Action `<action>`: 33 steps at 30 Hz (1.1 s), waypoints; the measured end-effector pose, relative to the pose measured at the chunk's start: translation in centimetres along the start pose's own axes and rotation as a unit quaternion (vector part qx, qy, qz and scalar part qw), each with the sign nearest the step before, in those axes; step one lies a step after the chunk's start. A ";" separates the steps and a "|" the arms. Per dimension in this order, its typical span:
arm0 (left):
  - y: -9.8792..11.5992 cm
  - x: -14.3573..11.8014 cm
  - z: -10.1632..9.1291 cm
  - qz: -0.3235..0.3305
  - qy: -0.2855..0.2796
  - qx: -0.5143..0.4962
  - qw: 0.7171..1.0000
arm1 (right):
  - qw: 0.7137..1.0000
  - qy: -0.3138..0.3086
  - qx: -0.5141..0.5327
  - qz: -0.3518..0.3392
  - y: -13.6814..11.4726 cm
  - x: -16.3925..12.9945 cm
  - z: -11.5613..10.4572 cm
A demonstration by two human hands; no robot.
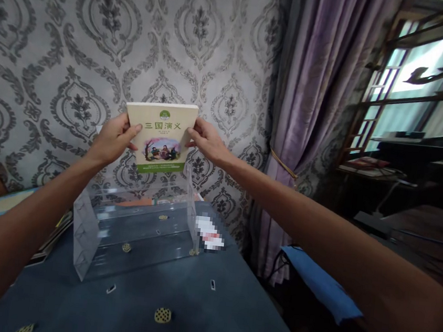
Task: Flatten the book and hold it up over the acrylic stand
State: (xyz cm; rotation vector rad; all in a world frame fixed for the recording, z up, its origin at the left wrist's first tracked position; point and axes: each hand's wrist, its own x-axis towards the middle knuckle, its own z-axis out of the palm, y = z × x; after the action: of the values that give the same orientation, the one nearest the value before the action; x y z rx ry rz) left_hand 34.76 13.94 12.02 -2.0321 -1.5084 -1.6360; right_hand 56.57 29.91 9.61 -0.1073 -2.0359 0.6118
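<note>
Both my hands hold a cream-coloured book [161, 138] with a green title and a picture of seated figures on its cover. My left hand [114, 138] grips its left edge, thumb on the front. At the right edge my right hand [207, 139] pinches it, thumb also on the cover. The book is upright, its front facing me, over the back of a clear plastic tiered rack [86, 236]. Whether its lower edge touches the rack I cannot tell. The rack's transparent shelves let the table show through.
The rack stands on a table with a dark blue patterned cloth [190, 316], against a wallpapered wall. Books and papers [3, 211] lie at the left. A blurred white item [209, 233] is right of the rack. Beyond the table's right edge hang a purple curtain [312, 91] and a blue cloth [318, 282].
</note>
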 end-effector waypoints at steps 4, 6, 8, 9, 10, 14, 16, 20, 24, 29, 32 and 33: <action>-1.3 1.7 0.8 -0.044 -0.012 -0.038 0.998 | 0.998 0.022 0.015 0.049 1.1 1.1 0.0; -2.1 2.3 1.3 -0.067 -0.011 -0.045 0.997 | 0.996 0.034 -0.003 0.078 1.8 1.7 0.2; -2.8 2.8 1.8 -0.091 -0.008 -0.047 0.995 | 0.994 0.039 -0.019 0.099 2.6 2.3 0.4; -3.2 3.0 2.0 -0.105 -0.008 -0.047 0.993 | 0.993 0.039 -0.025 0.107 3.0 2.5 0.5; -3.6 3.1 2.2 -0.120 -0.008 -0.048 0.992 | 0.992 0.039 -0.030 0.114 3.4 2.8 0.7; -4.8 3.3 3.1 -0.163 -0.013 -0.051 0.985 | 0.990 0.043 -0.041 0.131 4.4 3.0 1.1; -5.3 3.2 3.4 -0.175 -0.018 -0.054 0.983 | 0.989 0.041 -0.040 0.134 4.7 2.7 1.3; -6.2 2.8 3.6 -0.194 -0.022 -0.053 0.979 | 0.988 0.033 -0.033 0.145 4.8 2.1 1.5; -7.0 1.7 3.9 -0.219 -0.025 -0.050 0.974 | 0.987 0.022 -0.030 0.159 4.9 1.3 1.7; -7.6 -0.1 4.6 -0.265 -0.047 -0.056 0.961 | 0.983 0.012 -0.030 0.183 5.6 0.1 2.3; -7.8 -0.3 4.9 -0.278 -0.045 -0.058 0.958 | 0.981 0.009 -0.029 0.191 6.2 -0.4 2.8; -7.8 -0.3 5.0 -0.280 -0.042 -0.057 0.957 | 0.981 0.010 -0.029 0.191 6.4 -0.5 3.0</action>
State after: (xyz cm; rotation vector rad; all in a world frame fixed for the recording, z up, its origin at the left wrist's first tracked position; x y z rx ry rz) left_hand 32.29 20.79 6.23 -1.8498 -2.2221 -1.8683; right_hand 53.30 34.18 5.06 -0.5469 -2.0273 0.7821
